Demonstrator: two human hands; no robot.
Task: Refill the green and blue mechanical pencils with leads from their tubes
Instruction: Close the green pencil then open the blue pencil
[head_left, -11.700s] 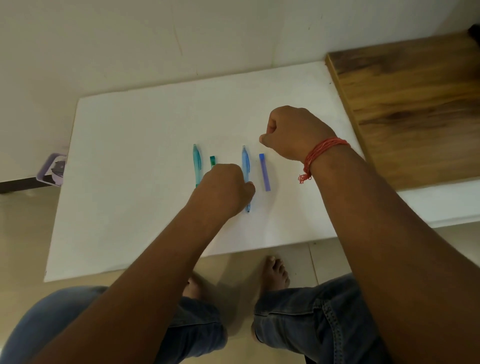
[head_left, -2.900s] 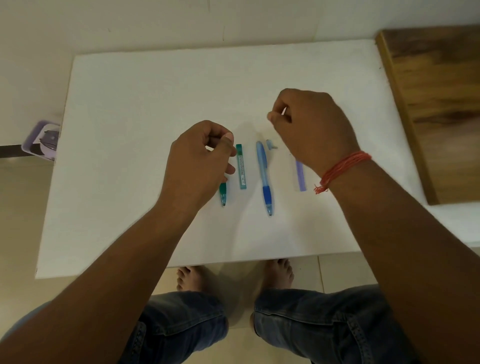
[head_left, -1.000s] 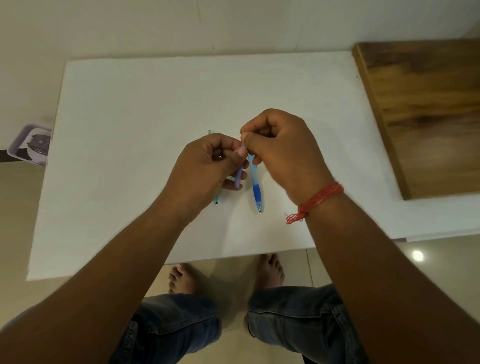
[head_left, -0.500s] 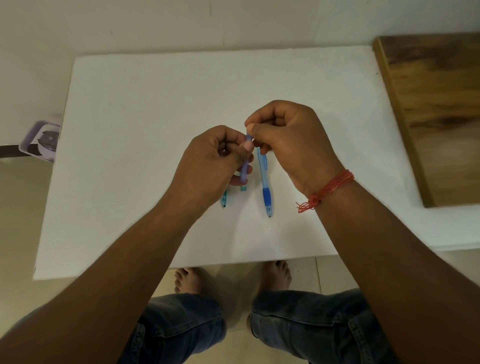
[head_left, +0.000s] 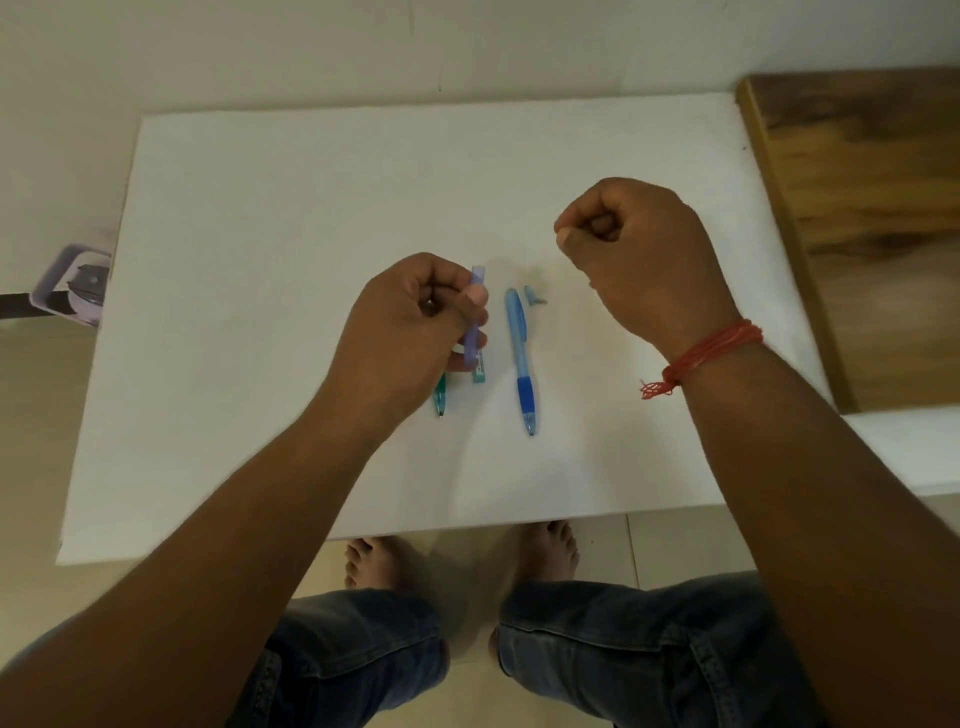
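Observation:
My left hand (head_left: 415, 322) grips the pale blue lead tube (head_left: 477, 312) upright above the white table (head_left: 260, 260). My right hand (head_left: 639, 249) hovers to the right of it, thumb pressed to forefinger in a pinch on the tube's small cap, which the fingers hide. The blue pencil (head_left: 519, 358) lies on the table between the hands, tip toward me, with its removed end piece (head_left: 534, 295) beside its top. Under my left hand, only the tip of the green pencil (head_left: 440, 397) and the lower end of the green lead tube (head_left: 479, 373) show.
A wooden surface (head_left: 857, 208) adjoins the table on the right. A purple tray (head_left: 72, 280) sits low at the far left. My knees and bare feet (head_left: 545, 551) are under the table's near edge.
My right hand has pulled away from the top of the blue tube, up and to the right. My left hand still holds the tube in about the same place.

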